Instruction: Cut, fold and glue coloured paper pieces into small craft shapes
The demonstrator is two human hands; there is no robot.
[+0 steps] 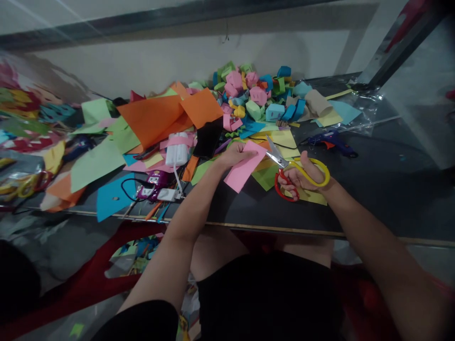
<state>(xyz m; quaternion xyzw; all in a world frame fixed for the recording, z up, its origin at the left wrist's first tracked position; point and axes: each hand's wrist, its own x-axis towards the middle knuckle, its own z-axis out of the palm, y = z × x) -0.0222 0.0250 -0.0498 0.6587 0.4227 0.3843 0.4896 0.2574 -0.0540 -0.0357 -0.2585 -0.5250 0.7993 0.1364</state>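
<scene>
My left hand (pixel 234 156) pinches the upper left edge of a pink paper rectangle (pixel 244 169), which slants down toward the table's front edge. In my right hand (pixel 300 177) are scissors (pixel 279 159) with one yellow and one red handle loop; the fingers pass through the loops. The scissor blades are spread apart, just right of the pink paper's upper corner. Green and yellow sheets (pixel 266 178) lie beneath the paper and the scissors.
Folded paper pieces (pixel 258 95) are heaped at the back. Orange sheets (pixel 152 116), a dark phone (pixel 207 140) and a white power strip (pixel 177 152) lie left of centre. A blue glue gun (pixel 332 141) rests at the right, near clear plastic (pixel 362 102).
</scene>
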